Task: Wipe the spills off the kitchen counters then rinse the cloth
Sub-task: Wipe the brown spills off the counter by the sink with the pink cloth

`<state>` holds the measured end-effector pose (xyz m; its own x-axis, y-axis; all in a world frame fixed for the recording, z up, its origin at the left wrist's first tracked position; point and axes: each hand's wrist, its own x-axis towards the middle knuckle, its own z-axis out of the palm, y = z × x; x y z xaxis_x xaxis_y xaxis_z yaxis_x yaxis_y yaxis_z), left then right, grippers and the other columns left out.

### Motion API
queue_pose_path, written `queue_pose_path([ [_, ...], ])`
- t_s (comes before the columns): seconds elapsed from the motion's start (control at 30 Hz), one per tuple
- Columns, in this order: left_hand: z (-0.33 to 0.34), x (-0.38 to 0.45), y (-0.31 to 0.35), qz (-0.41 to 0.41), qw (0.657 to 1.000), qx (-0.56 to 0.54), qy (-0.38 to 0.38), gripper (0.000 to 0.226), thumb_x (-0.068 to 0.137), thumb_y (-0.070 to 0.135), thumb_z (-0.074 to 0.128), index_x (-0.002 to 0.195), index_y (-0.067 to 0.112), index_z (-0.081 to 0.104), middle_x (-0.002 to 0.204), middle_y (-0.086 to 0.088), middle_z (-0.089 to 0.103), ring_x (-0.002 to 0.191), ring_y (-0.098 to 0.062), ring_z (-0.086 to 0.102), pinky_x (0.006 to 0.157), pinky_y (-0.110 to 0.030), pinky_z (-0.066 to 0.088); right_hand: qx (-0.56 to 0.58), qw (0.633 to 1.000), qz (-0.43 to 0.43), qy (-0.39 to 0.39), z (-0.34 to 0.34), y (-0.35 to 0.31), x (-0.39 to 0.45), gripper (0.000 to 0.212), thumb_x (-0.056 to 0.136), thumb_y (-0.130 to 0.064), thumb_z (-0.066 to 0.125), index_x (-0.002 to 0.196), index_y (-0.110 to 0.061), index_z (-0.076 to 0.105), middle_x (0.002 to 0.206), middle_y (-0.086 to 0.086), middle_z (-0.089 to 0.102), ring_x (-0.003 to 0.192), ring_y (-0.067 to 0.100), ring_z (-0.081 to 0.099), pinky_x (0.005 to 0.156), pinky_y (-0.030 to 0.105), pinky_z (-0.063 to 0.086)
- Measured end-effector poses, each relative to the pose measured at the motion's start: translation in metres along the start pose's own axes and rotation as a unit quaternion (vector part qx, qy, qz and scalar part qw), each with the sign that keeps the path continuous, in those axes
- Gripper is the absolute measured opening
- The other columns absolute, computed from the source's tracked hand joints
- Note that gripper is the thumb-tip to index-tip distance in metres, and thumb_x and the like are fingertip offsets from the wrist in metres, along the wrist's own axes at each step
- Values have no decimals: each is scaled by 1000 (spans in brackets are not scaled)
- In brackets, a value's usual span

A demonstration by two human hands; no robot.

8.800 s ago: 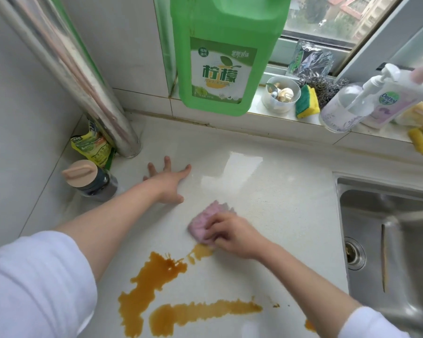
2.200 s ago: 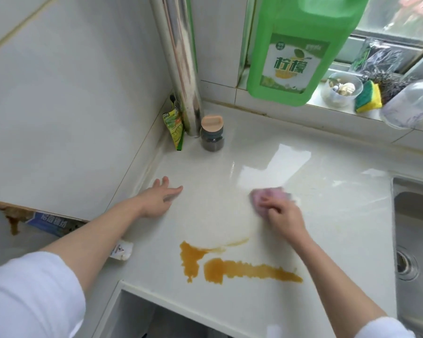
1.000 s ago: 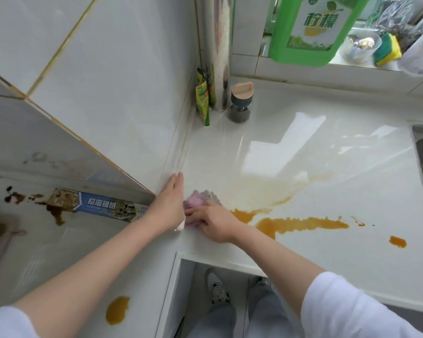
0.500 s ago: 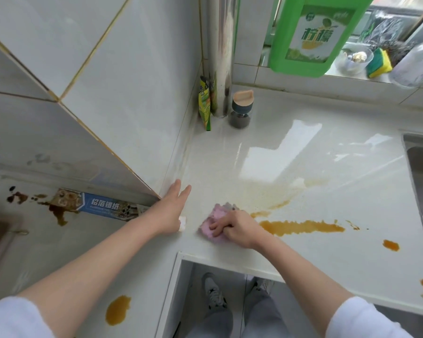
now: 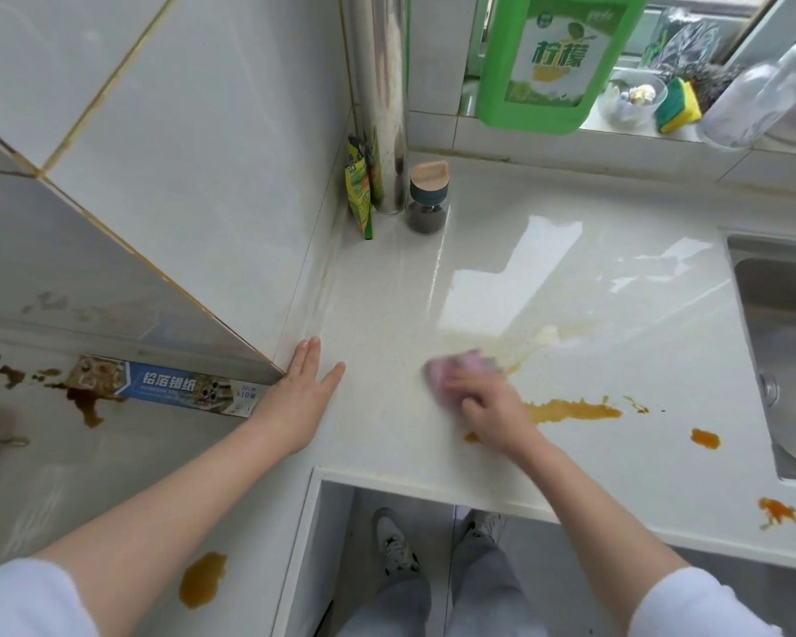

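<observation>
Standing at the white counter [image 5: 387,434], the person has grey trousers and pale shoes [image 5: 394,540] visible below its front edge. An orange-brown puddle [image 5: 202,579] sits nearest on the left stretch of counter. Further in, the left hand [image 5: 302,397] lies flat, fingers straight, holding nothing, just beside the tiled wall corner. The right hand [image 5: 488,406] has its grip curled on a pink cloth [image 5: 456,367], pressing it onto the counter at the left end of a long orange spill streak [image 5: 570,410]. Smaller drops [image 5: 705,438] lie to the right, near the steel sink [image 5: 782,342]. A foil box [image 5: 166,383] lies left of the wall corner, beside dark stains [image 5: 83,402]. Farther back, a lidded jar [image 5: 427,197] and a green packet [image 5: 359,195] stand by a metal pipe [image 5: 382,98]. On the sill beyond sit a green detergent jug [image 5: 557,62] and a sponge [image 5: 676,105].
</observation>
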<state>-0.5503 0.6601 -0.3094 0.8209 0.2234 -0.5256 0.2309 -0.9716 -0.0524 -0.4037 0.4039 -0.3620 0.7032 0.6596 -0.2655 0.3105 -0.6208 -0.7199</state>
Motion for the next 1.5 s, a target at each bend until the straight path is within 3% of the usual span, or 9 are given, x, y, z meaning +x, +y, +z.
queue_pose_path([
  [0.1,-2,3,8,-9,999,-46,-7,88,85,-11,39,159,20,2,162,-21,-20,150,-34,-19,122,-39,18,-22,988,104,115,-1,-3,9,48,82,-11,48,125,-23,66,151,-4,46,138,26,40,114,39,31],
  [0.3,-5,18,19,18,995,-90,-26,73,96,3,37,159,21,5,165,-16,-12,152,-32,-13,123,-41,11,-45,966,-166,-193,45,-43,-52,35,86,-15,53,107,-30,75,129,-17,65,124,4,52,118,36,27],
  [0.5,-7,29,18,4,991,-123,-59,71,100,8,36,159,28,2,165,-10,-17,152,-32,-13,123,-47,13,-21,988,47,143,2,16,-27,27,89,-16,64,114,-19,73,130,-4,54,114,16,54,93,44,53],
  [0.73,-20,58,22,-25,988,-119,-92,84,97,25,48,158,29,-10,163,-14,-21,149,-43,-14,121,-50,10,-59,971,-188,-133,45,-39,-45,26,84,-23,54,97,-25,76,107,-5,59,94,15,54,81,29,46],
  [0.97,-27,62,23,-20,988,-68,-134,92,97,29,55,157,29,-14,162,-18,-21,148,-48,-10,119,-53,20,-24,928,264,261,-39,24,17,25,91,-14,56,113,-20,66,124,11,50,111,31,51,81,30,32],
  [1.2,-32,64,23,-19,988,-44,-146,92,96,32,55,156,28,-14,162,-22,-17,147,-51,-5,118,-53,23,-92,975,-130,-152,6,-35,18,22,86,-20,61,102,-27,74,117,-1,58,102,18,55,86,37,50],
  [1.3,-33,64,23,-18,985,-54,-161,89,98,28,51,156,28,-17,161,-20,-22,147,-50,-11,118,-55,23,-82,995,31,44,-31,-3,53,26,83,-13,60,104,-21,73,120,5,58,108,24,56,85,30,45],
  [1.4,-33,64,23,-18,984,-62,-166,88,99,25,49,155,28,-19,161,-19,-24,147,-50,-14,118,-57,22,-32,928,261,264,-30,-4,80,27,91,-14,52,116,-15,63,127,15,48,117,33,46,89,40,43],
  [1.5,-32,64,22,-19,983,-61,-173,88,98,22,47,155,28,-20,160,-19,-26,147,-50,-14,120,-56,18,-78,989,69,101,15,-37,79,32,86,-10,54,116,-14,64,123,17,50,110,35,50,82,37,42],
])
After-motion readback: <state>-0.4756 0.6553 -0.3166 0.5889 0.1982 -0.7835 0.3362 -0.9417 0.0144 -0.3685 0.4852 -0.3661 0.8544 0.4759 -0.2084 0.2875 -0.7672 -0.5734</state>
